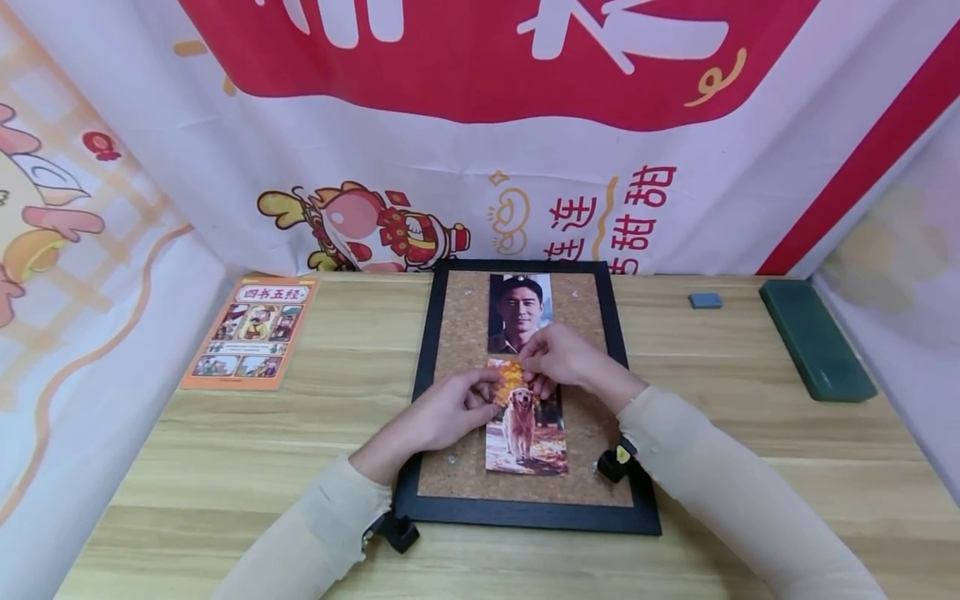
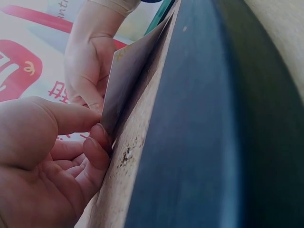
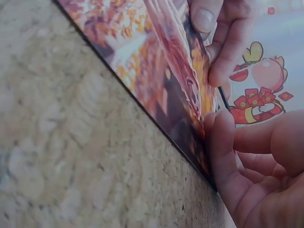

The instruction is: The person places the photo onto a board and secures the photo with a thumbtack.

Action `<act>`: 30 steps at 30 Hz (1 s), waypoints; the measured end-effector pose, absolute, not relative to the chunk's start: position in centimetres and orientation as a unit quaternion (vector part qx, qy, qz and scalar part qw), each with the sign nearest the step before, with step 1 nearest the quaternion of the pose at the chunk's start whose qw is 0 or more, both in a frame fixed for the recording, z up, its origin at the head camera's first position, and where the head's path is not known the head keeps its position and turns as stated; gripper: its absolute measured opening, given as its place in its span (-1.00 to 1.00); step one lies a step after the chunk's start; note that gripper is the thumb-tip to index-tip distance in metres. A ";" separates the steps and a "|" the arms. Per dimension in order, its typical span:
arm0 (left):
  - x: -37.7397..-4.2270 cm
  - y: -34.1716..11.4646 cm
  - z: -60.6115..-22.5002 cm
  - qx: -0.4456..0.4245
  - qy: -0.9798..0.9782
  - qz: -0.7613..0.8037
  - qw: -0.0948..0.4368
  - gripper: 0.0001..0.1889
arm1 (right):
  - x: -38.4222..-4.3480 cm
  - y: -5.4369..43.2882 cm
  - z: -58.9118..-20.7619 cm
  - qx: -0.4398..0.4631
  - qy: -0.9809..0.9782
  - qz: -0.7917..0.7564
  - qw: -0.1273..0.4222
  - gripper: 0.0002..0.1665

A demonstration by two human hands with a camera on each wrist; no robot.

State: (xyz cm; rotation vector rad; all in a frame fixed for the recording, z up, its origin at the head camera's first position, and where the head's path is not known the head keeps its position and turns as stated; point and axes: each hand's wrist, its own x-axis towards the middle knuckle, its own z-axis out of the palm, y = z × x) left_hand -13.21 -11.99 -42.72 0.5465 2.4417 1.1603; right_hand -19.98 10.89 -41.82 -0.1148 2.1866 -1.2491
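A photo of a golden dog among autumn leaves (image 1: 521, 429) lies against a black-framed cork board (image 1: 457, 487), below a portrait photo (image 1: 517, 312). My left hand (image 1: 457, 408) pinches the dog photo's left edge between thumb and fingers. At its upper part, my right hand (image 1: 558, 358) grips the top edge with curled fingers; whether a pin sits between them is hidden. In the left wrist view the photo (image 2: 128, 78) stands tilted off the cork, its back showing. The right wrist view shows the right fingertips (image 3: 221, 126) on the photo's edge.
Clear pins (image 1: 452, 459) stick in the cork near its corners. An orange booklet (image 1: 251, 333) lies left of the board. To the right are a blue eraser-like block (image 1: 705, 301) and a dark green case (image 1: 817, 342). A printed curtain (image 1: 450, 150) hangs behind.
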 end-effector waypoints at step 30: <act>-13.4 -12.1 -43.0 0.190 0.868 0.414 0.197 -0.52 | -20.6 11.9 -42.1 -0.049 0.813 -0.478 0.329 -0.80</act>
